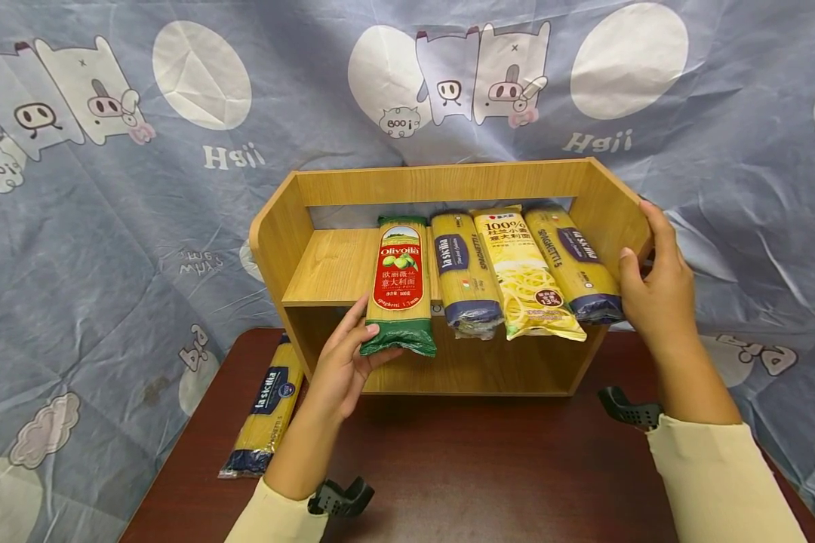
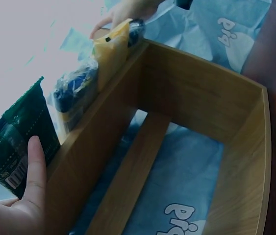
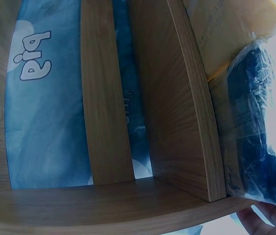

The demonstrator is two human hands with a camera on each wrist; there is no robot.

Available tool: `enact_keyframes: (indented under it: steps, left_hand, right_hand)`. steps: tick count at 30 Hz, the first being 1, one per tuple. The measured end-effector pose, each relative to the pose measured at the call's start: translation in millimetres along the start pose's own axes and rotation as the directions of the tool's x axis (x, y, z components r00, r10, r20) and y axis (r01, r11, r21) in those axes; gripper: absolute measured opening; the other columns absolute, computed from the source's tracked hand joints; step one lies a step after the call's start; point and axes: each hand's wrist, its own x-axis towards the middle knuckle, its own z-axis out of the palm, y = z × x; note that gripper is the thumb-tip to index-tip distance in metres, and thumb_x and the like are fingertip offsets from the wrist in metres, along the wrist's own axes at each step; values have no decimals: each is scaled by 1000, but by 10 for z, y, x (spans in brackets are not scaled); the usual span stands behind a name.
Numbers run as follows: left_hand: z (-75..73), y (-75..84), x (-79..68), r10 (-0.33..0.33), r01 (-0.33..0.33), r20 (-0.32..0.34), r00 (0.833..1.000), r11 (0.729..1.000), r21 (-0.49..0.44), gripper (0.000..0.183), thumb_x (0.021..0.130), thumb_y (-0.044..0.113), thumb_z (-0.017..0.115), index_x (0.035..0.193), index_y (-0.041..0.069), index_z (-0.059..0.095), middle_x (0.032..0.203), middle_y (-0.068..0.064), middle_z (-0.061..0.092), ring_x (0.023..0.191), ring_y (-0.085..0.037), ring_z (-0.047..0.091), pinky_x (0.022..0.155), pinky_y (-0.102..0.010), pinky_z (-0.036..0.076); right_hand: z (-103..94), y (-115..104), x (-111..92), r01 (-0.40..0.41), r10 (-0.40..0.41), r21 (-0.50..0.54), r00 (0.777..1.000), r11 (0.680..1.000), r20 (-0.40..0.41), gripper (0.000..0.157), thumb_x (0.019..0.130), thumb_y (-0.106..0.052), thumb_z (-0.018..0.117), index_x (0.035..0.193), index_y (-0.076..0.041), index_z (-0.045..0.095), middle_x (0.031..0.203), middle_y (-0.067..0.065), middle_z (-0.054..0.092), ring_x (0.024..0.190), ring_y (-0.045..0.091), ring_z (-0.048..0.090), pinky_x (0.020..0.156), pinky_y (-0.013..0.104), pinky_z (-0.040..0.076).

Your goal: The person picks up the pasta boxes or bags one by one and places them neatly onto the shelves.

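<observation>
My left hand (image 1: 342, 369) holds the lower green end of a red-labelled spaghetti pack (image 1: 398, 275), thumb on top and fingers beneath. The pack lies on the upper board of a wooden shelf (image 1: 441, 185), its front end jutting past the edge. In the left wrist view, the thumb presses the pack's green end (image 2: 22, 142). My right hand (image 1: 662, 294) grips the shelf's right side panel (image 1: 614, 215), thumb inside. Near it lies a blue-and-yellow spaghetti pack (image 1: 573, 264). Left of that are a yellow pasta pack (image 1: 526, 271) and another blue-ended spaghetti pack (image 1: 472, 279).
Another blue-ended spaghetti pack (image 1: 265, 415) lies on the dark red table (image 1: 489, 467), left of the shelf. Below the upper board is the shelf's lower compartment (image 1: 475, 366). A patterned cloth (image 1: 299, 83) hangs behind.
</observation>
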Motion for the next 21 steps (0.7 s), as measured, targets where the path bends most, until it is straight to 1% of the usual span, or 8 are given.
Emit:
enact_keyframes:
  steps: [5, 8, 13, 16, 21]
  left_hand:
    - [73, -22, 96, -13, 13, 2, 1000, 1000, 10, 59, 104, 14, 46, 159, 27, 30, 149, -15, 45, 105, -16, 68, 90, -35, 59]
    - [132, -29, 133, -22, 22, 14, 1000, 1000, 21, 61, 105, 15, 45, 161, 29, 24, 151, -16, 44, 105, -17, 69, 90, -36, 59]
    - [204, -30, 176, -10, 8, 35, 999, 998, 58, 63, 106, 14, 42, 162, 27, 18, 153, -16, 43, 105, -16, 69, 88, -35, 60]
    - [209, -24, 172, -10, 8, 20, 1000, 996, 87, 62, 106, 16, 44, 162, 28, 19, 152, -14, 45, 103, -16, 69, 86, -36, 61]
    - [181, -18, 133, -7, 9, -12, 1000, 988, 154, 60, 107, 22, 48, 160, 30, 24, 148, -13, 48, 104, -16, 67, 88, -44, 60]
  right_hand:
    - [-1, 6, -1, 4, -4, -4, 1000, 1000, -4, 62, 101, -18, 50, 155, -43, 33, 147, 25, 51, 120, 50, 55, 94, 66, 41]
    - [4, 7, 0, 10, -10, -2, 1000, 1000, -8, 62, 100, -17, 50, 155, -43, 33, 147, 25, 51, 120, 50, 55, 94, 66, 41]
    - [3, 0, -1, 11, -11, -8, 1000, 1000, -5, 63, 101, -18, 50, 155, -44, 32, 147, 26, 51, 121, 51, 54, 95, 66, 40]
    - [3, -1, -3, 12, -12, -4, 1000, 1000, -5, 63, 100, -17, 50, 155, -44, 33, 147, 26, 51, 120, 51, 54, 95, 66, 39]
    - [-3, 7, -3, 19, -19, -1, 1000, 1000, -15, 63, 100, -16, 50, 154, -42, 34, 146, 27, 52, 118, 49, 54, 95, 65, 39]
